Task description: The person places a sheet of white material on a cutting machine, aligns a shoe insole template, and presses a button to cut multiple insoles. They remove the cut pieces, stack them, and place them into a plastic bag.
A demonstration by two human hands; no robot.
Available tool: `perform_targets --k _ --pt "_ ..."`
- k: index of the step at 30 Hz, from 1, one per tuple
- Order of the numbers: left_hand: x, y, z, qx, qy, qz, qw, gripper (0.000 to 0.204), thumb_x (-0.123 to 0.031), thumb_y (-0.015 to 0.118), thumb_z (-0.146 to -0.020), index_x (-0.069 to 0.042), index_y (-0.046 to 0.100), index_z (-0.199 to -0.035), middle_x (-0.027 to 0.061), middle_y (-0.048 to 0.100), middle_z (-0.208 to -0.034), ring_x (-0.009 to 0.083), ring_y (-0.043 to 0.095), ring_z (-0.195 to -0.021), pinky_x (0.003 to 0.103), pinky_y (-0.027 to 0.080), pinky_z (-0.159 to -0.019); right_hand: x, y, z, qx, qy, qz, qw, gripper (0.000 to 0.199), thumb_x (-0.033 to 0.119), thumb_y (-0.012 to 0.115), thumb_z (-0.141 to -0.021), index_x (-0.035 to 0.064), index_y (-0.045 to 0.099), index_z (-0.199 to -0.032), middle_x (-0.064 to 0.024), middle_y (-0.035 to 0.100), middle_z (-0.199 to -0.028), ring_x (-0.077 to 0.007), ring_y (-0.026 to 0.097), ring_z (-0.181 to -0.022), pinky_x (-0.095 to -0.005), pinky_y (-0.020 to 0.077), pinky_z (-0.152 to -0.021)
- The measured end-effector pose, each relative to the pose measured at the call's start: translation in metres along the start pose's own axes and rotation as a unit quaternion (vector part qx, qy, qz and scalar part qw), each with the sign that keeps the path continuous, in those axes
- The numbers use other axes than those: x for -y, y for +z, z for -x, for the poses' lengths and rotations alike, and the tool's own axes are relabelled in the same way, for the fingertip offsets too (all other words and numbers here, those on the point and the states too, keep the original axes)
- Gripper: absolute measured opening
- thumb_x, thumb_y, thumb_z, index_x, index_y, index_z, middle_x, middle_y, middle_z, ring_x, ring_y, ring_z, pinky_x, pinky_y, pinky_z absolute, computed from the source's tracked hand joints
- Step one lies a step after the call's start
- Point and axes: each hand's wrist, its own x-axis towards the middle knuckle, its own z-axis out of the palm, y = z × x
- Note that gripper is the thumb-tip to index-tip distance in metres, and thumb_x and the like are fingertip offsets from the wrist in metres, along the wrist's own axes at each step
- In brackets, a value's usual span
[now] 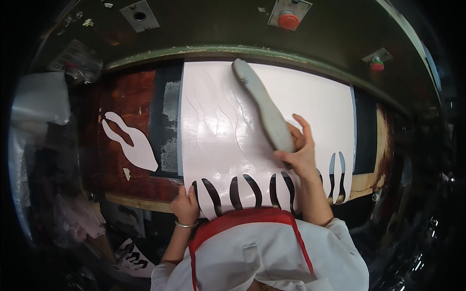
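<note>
A pale pink sheet point(310, 106) is spread across the work surface. Curved cut lines show in its left half, and a row of long curved holes runs along its near edge. My right hand point(300, 151) grips the near end of a long, grey, curved cutting die point(264, 106), which slants away to the far left over the sheet. Some of my right fingers are hidden behind the die. At the sheet's near left corner, my left hand point(185, 204) is closed, its fingertips pinching the edge beside a hole.
A pink shoe-upper-shaped cutout point(138, 151) lies on the reddish-brown board point(131, 92) at left. Beyond the sheet stands a dark green machine beam point(204, 29) with a red push button point(289, 20). Clear plastic point(41, 99) hangs at far left. Perforated scrap point(133, 259) lies low on the left.
</note>
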Motion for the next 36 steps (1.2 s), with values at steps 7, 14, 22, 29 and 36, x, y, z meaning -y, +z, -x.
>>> perform_targets --k 7,14,22,29,36 --pt "0.005 0.004 0.001 -0.004 0.026 0.009 1.000 0.021 -0.023 0.053 -0.093 -0.004 0.054 -0.086 0.0182 0.057 -0.059 0.0381 0.057 -0.052 0.046 0.041 -0.046 -0.021 -0.027 0.019 -0.118 -0.111 0.406 0.899 0.092 0.005 0.080 -0.057 0.0090 0.033 -0.136 -0.0171 0.037 -0.134 -0.0317 0.039 -0.126 -0.0408 0.0352 -0.104" --pt "-0.018 -0.006 -0.030 -0.014 0.025 -0.001 1.000 0.023 -0.024 0.053 -0.093 -0.004 0.053 -0.083 0.0191 0.056 -0.058 0.0402 0.056 -0.052 0.047 0.041 -0.047 -0.033 -0.037 -0.019 -0.087 -0.149 0.414 0.894 0.102 0.010 0.081 -0.057 0.0053 0.025 -0.142 -0.0257 0.028 -0.136 -0.0418 0.030 -0.127 -0.0469 0.0319 -0.104" --pt "-0.065 -0.009 -0.120 -0.022 -0.023 -0.014 0.999 0.028 -0.030 0.053 -0.094 -0.006 0.055 -0.080 0.0203 0.059 -0.062 0.0427 0.057 -0.056 0.051 0.042 -0.050 0.093 -0.129 -0.152 -0.384 -0.228 0.388 0.806 0.090 0.033 0.063 -0.087 -0.0061 0.008 -0.145 -0.0306 0.015 -0.148 -0.0411 0.015 -0.139 -0.0469 0.0174 -0.113" --pt "-0.093 0.007 -0.224 -0.075 0.002 -0.014 0.997 0.030 -0.033 0.052 -0.094 -0.006 0.055 -0.080 0.0190 0.055 -0.057 0.0431 0.055 -0.054 0.052 0.039 -0.049 0.098 -0.150 -0.212 -0.402 -0.262 0.437 0.761 0.094 0.038 0.057 -0.090 -0.0159 -0.002 -0.140 -0.0392 0.006 -0.145 -0.0488 0.009 -0.137 -0.0496 0.0089 -0.113" --pt "-0.083 0.015 -0.236 -0.042 -0.031 -0.002 0.999 0.032 -0.035 0.048 -0.095 -0.006 0.061 -0.093 0.0230 0.063 -0.073 0.0451 0.060 -0.068 0.051 0.044 -0.058 0.080 -0.193 -0.175 -0.399 -0.247 0.526 0.710 0.089 0.029 0.065 -0.085 -0.0101 0.009 -0.143 -0.0335 0.021 -0.144 -0.0474 0.023 -0.133 -0.0490 0.0203 -0.110"
